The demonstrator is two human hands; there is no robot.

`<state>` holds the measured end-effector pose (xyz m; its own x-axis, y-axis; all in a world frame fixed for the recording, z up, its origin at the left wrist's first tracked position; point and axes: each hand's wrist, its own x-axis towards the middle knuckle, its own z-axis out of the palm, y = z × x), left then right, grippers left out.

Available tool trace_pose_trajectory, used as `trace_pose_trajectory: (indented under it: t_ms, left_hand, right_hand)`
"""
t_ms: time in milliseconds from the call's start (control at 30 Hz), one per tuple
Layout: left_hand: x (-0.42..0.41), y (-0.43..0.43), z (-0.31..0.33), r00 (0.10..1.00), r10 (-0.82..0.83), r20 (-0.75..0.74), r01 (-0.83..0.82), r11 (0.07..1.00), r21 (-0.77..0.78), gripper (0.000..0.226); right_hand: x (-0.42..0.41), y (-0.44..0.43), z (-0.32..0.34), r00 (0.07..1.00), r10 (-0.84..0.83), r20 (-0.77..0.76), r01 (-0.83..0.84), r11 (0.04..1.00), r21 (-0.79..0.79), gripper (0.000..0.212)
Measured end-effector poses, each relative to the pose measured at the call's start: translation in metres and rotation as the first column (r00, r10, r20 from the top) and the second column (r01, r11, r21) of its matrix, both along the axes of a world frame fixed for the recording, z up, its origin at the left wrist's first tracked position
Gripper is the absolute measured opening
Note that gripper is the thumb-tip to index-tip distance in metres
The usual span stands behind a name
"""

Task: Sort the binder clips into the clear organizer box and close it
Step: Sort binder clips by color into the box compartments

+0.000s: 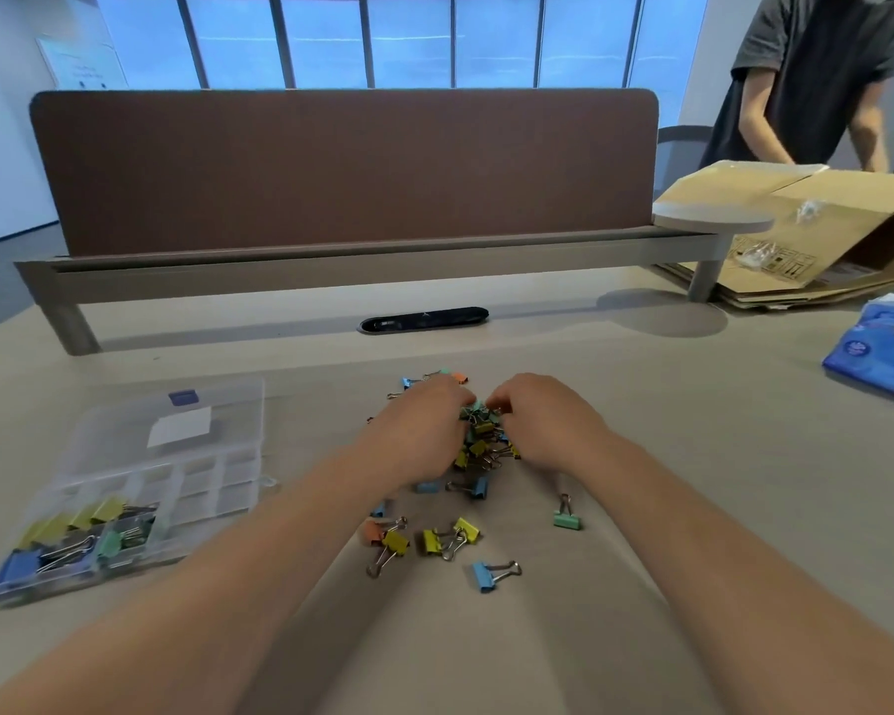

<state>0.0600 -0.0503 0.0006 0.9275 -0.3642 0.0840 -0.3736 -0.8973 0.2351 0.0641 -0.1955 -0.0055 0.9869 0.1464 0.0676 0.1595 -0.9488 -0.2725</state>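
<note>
Binder clips mostly lie piled right of the open organizer box; few compartments filled; right hand pinches clips; left hand grip cannot be told.

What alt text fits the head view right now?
The left hand and right hand reach into a pile of colored binder clips on the table. The clear organizer box sits open at left, its nearest compartments holding clips; other clips lie loose.

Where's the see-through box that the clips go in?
In the head view, the clear organizer box lies on the table at the left, to the left of the left hand and the heap of binder clips.
</note>
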Motion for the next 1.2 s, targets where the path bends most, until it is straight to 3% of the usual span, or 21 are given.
trace_pose_trajectory:
  t_ms: [267, 733, 1033, 1200]
  left_hand:
    - [0.016, -0.004, -0.003, 1.0, 0.007, -0.007, -0.007, 1.0, -0.016, 0.033]
    - [0.012, 0.011, 0.001, 0.999, 0.045, -0.021, -0.045, 0.999, -0.026, 0.02]
    - [0.008, 0.016, 0.002, 0.995, 0.082, -0.057, -0.085, 0.995, -0.061, 0.015]
    - [0.006, 0.015, 0.0, 0.994, 0.088, -0.072, -0.093, 0.993, -0.076, 0.015]
  right_hand:
    - [0.01, -0.007, -0.002, 1.0, 0.004, 0.026, -0.005, 0.999, 0.05, 0.022]
    - [0.003, 0.003, 0.0, 0.999, 0.033, -0.006, -0.033, 0.998, 0.062, 0.019]
    - [0.0, 0.01, 0.005, 0.992, 0.091, -0.086, -0.086, 0.994, 0.061, 0.035]
    - [0.001, 0.006, 0.003, 0.995, 0.082, -0.056, -0.077, 0.993, 0.088, 0.018]
